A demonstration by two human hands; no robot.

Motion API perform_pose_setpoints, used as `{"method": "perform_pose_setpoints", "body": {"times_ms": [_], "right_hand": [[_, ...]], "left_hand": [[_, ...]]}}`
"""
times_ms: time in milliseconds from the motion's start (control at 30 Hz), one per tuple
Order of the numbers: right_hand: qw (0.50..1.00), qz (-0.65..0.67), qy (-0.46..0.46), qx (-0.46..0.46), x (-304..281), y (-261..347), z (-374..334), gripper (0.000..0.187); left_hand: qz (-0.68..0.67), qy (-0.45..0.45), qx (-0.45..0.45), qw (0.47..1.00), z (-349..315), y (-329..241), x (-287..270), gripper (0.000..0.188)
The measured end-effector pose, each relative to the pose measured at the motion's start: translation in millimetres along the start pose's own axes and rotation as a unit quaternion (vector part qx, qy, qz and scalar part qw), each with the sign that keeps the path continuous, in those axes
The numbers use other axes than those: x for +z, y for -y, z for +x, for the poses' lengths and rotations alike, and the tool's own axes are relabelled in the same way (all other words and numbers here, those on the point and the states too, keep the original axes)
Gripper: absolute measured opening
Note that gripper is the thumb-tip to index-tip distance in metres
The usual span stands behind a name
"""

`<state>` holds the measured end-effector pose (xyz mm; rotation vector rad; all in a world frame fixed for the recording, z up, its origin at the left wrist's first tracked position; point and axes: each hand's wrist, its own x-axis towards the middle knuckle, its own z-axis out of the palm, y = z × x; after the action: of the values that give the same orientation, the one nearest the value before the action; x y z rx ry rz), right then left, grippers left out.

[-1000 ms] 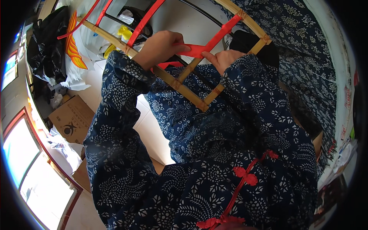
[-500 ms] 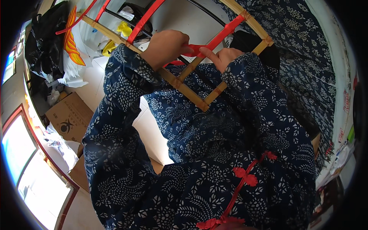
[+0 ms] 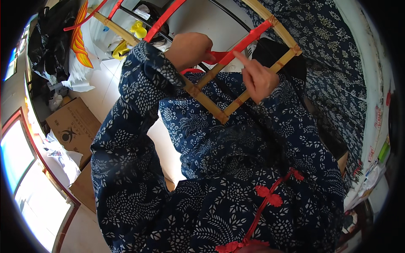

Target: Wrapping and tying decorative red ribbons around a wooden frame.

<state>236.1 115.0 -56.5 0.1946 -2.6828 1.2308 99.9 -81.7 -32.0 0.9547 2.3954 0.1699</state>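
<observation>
A bamboo frame [image 3: 206,104] with tied corners lies over my lap, tilted. Red ribbon [image 3: 252,37] is wound smoothly round one of its crossbars, and the end of that bar nearest my left side is bare bamboo. My left hand [image 3: 190,51] is closed on a loose length of the red ribbon [image 3: 219,56] beside the bar, the fingertips partly hidden by the back of the hand. On the other side of the bar, my right hand [image 3: 259,80] holds nothing. Its index finger is stretched toward the wrapped bar, while the other fingers are loosely curled.
Black rods [image 3: 230,14] run across the frame. A cardboard box [image 3: 74,124] stands at the left, below a black plastic bag [image 3: 49,46] and a white sheet with an orange pattern [image 3: 80,50]. Blue patterned cloth [image 3: 333,63] hangs at the right.
My right hand has let go of the bar and ribbon and drawn back toward me, its index finger now extended. My left hand keeps its grip on the ribbon.
</observation>
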Motion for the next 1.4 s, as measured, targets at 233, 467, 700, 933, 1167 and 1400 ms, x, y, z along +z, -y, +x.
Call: {"method": "perform_pose_setpoints", "body": {"times_ms": [233,467,700,933,1167,1400], "right_hand": [[0.968,-0.142,0.207,0.006,-5.7,8.5,11.1,0.046],[0.965,-0.150,0.096,-0.193,-4.5,6.7,43.7,0.029],[0.946,-0.146,0.171,-0.235,1.8,-8.8,59.5,0.018],[0.943,-0.145,0.209,-0.215,11.0,-13.9,61.8,0.017],[0.971,-0.103,0.079,-0.202,4.2,6.9,64.6,0.022],[0.991,-0.024,0.124,0.043,-49.7,38.3,-35.8,0.036]], "left_hand": [[0.005,0.041,-0.017,0.999,10.1,-0.8,1.1,0.034],[-0.044,0.117,-0.006,0.992,23.4,5.2,-1.2,0.030],[-0.112,0.236,-0.038,0.964,37.8,25.5,-6.3,0.041],[-0.177,0.207,-0.019,0.962,41.0,38.9,-8.8,0.048],[-0.039,0.091,-0.057,0.993,18.5,34.5,-26.5,0.046],[0.000,-0.346,0.026,0.938,-61.9,53.2,-27.0,0.044]]}}
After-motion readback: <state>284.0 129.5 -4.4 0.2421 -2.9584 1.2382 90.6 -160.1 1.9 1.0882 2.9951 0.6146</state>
